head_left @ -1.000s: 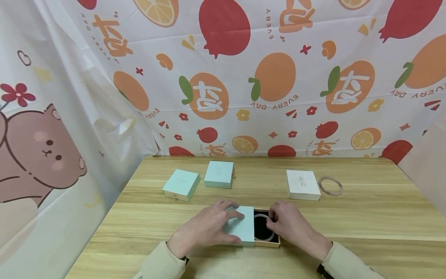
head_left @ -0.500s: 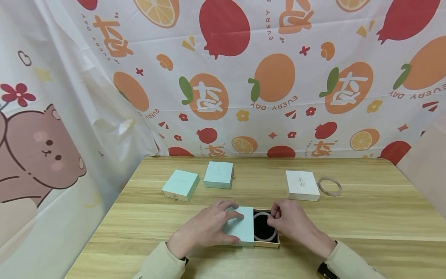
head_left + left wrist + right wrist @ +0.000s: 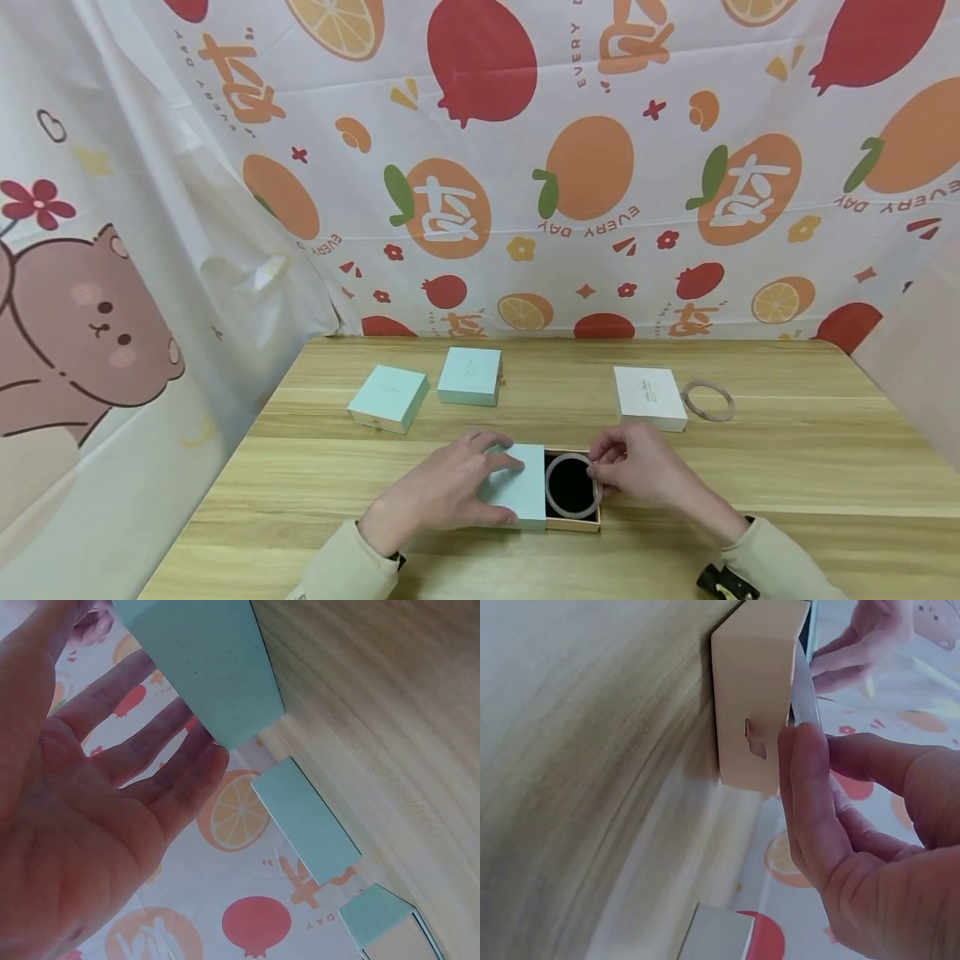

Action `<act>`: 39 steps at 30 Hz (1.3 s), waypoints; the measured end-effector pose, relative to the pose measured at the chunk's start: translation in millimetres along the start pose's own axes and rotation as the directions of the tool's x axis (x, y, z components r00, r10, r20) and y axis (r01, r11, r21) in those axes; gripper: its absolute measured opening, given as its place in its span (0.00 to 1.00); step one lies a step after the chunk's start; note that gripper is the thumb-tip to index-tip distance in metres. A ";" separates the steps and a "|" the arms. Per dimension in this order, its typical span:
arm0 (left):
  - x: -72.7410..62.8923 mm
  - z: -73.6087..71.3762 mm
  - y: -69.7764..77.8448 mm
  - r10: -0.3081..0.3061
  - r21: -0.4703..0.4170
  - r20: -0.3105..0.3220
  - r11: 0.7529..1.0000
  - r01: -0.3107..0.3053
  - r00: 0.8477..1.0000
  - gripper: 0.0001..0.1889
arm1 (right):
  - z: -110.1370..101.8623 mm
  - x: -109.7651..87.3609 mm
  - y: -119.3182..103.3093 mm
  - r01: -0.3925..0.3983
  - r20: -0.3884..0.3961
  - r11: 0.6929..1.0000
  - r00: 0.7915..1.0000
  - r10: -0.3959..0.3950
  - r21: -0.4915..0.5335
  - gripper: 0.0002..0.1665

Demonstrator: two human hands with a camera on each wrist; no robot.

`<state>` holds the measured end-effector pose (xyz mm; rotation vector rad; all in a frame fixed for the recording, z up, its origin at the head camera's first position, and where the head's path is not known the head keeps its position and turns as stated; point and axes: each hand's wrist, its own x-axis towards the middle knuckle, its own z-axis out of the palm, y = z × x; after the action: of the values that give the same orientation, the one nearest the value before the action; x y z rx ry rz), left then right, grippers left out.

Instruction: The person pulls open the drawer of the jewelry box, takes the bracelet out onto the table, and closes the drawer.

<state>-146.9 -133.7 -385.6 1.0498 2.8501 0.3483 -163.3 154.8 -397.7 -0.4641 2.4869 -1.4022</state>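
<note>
On the table stands a mint-green drawer box (image 3: 517, 483) with its drawer (image 3: 573, 526) slid partly out to the right. My left hand (image 3: 450, 483) grips the box's sleeve from the left, thumb near its front edge and fingers across the top to the far side. A pale bangle (image 3: 551, 498) lies over the drawer's black lining, its right side raised. My right hand (image 3: 641, 467) pinches that side between thumb and fingers. In the right wrist view the bangle (image 3: 804, 694) tilts up past the drawer's end wall (image 3: 750, 682), which has a small tab.
Two closed mint boxes (image 3: 388, 397) (image 3: 470, 377) stand at the back left. Behind my right hand is a white box (image 3: 651, 397), with a second bangle (image 3: 708, 415) leaning or lying against its right side. A fruit-print curtain (image 3: 517, 192) hangs behind the table.
My right hand has moved slightly right, and the bangle has shifted right and risen at that side, showing more of its ring. The left hand has stayed on the box.
</note>
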 end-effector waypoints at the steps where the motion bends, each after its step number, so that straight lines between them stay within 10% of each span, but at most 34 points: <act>1: -0.2 0.0 0.0 0.000 -0.001 0.000 1.000 0.000 1.000 0.28 | -0.9 -0.7 0.5 -0.008 0.010 0.999 1.000 0.008 0.036 0.04; 39: -0.6 1.6 -0.2 0.006 0.000 -0.003 1.000 -0.006 1.000 0.29 | -9.0 18.0 10.1 -0.169 -0.214 0.922 0.943 0.254 0.349 0.15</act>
<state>-146.3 -133.9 -387.2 1.0594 2.8502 0.3509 -184.7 159.7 -402.9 0.0607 2.3281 -1.8302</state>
